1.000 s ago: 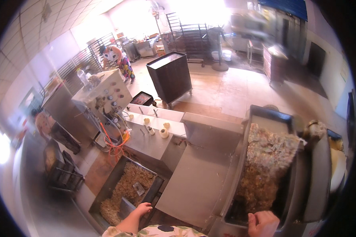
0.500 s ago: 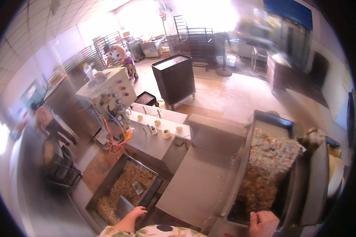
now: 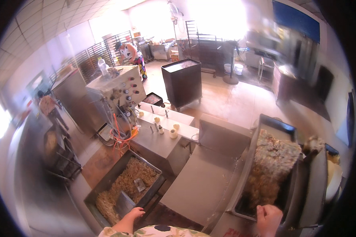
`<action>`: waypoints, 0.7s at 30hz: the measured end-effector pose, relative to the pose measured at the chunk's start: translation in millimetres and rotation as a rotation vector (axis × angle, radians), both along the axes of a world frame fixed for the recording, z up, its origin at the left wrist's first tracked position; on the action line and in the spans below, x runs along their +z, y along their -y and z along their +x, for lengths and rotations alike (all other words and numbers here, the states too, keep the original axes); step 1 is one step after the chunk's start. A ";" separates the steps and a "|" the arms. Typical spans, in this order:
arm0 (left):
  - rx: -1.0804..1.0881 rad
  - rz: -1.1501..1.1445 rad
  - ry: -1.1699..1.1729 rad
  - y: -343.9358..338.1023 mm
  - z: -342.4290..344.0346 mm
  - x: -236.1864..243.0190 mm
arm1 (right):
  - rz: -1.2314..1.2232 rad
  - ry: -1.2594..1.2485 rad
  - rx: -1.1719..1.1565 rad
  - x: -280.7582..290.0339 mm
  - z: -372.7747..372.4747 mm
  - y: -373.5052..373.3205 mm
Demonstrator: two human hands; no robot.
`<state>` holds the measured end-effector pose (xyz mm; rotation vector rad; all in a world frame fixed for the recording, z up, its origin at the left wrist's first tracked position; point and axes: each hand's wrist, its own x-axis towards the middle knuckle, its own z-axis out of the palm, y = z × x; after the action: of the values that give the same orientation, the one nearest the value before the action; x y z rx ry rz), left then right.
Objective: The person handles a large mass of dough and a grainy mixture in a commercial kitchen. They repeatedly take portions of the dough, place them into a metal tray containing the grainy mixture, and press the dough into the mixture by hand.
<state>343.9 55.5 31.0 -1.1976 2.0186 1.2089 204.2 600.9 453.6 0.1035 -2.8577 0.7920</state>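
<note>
My left hand (image 3: 135,213) is low in the picture, beside the near right side of a deep metal bin (image 3: 91,198). Its fingers curl together, and whatever lies in them is hidden. A flat grey metal plate (image 3: 124,203) stands in the bin's crumbly tan mixture (image 3: 126,177) just beyond that hand. A smaller metal scraper-like piece (image 3: 139,185) lies on the mixture. My right hand (image 3: 269,217) is closed in a fist at the near end of a long black tray (image 3: 277,123). A pale-to-brown clumped mass (image 3: 271,162), blurred, fills much of this tray.
A steel surface (image 3: 197,173) lies between bin and tray. Beyond it stand a machine with knobs (image 3: 126,89), orange hoses (image 3: 120,136) and a dark wheeled cart (image 3: 182,85). One person (image 3: 132,57) bends near racks; another (image 3: 49,106) is at far left.
The view has shifted slightly, so the room appears lower and farther right. My right fist appears a little higher, still at the tray's near end. My left hand stays by the bin.
</note>
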 end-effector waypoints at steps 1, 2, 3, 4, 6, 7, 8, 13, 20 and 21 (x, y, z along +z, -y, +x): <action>0.019 0.004 -0.029 -0.7 6.9 -2.7 | -0.029 -0.042 -0.023 -8.2 -0.1 -0.1; 0.039 0.007 -0.057 -0.6 13.8 -5.3 | -0.060 -0.083 -0.045 -20.4 -1.7 0.7; 0.036 -0.005 -0.058 0.8 20.3 -7.5 | -0.091 -0.123 -0.067 -28.5 -2.9 -0.2; 0.033 -0.011 -0.065 -1.0 24.4 -10.7 | -0.042 -0.128 -0.024 -31.2 -2.3 -4.7; 0.045 -0.009 -0.080 -0.3 38.0 -16.5 | -0.055 -0.128 -0.022 -31.1 1.0 -3.2; 0.059 0.001 -0.089 0.8 47.9 -18.5 | -0.063 -0.127 -0.019 -31.7 2.1 -2.4; 0.067 0.018 -0.101 -1.1 52.1 -19.2 | -0.077 -0.087 -0.076 -34.6 1.6 -4.0; 0.096 -0.004 -0.092 0.1 95.7 -30.4 | 0.025 -0.064 -0.093 -40.0 4.2 -9.6; 0.154 0.004 -0.043 18.9 168.7 -50.9 | -0.075 -0.115 -0.084 -50.2 4.7 -14.9; 0.193 0.018 -0.050 18.6 175.7 -51.5 | -0.053 -0.099 -0.091 -52.3 4.7 -18.7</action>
<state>519.6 36.8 -20.5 -1.3916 1.9592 1.3575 208.9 619.6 401.3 0.0056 -2.7251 0.8198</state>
